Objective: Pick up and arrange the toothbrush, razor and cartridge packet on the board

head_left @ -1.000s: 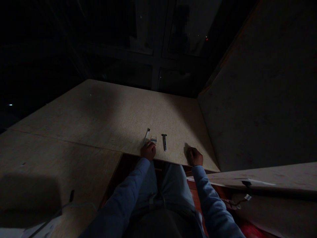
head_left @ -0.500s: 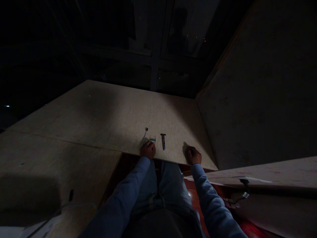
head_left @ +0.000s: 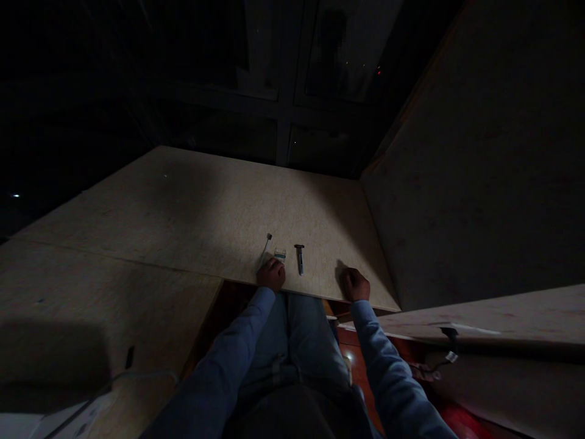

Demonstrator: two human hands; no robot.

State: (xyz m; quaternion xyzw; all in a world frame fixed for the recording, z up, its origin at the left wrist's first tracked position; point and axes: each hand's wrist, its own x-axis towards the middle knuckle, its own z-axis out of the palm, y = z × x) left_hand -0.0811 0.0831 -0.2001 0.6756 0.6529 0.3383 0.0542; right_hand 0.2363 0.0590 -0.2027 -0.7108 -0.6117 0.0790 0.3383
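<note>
My left hand (head_left: pixel 271 275) rests at the near edge of the table, its fingers curled into a closed fist with nothing visible in them. Just beyond it lie a thin pale stick with a small dark head (head_left: pixel 269 236) and a small clear box or packet with a blue-green band (head_left: pixel 280 255). The stick's lower end runs down beside my knuckles; whether they touch, I cannot tell. A razor (head_left: pixel 300 261) lies between my hands, dark head away from me. Off to the right, my right hand (head_left: pixel 356 285) is also a closed fist on the table edge, holding nothing visible.
The pale tabletop (head_left: pixel 256 195) extends to dark window panes at the back. A wall (head_left: pixel 475 183) bounds it on the right. At lower left are a cable (head_left: pixel 146 373) and a small dark object (head_left: pixel 130 356); another cable with a white tag (head_left: pixel 451 357) hangs at right.
Both hands stay in place, and the stick, packet and razor have not moved on the table. My legs have shifted slightly to the left, and the view has moved a little.
</note>
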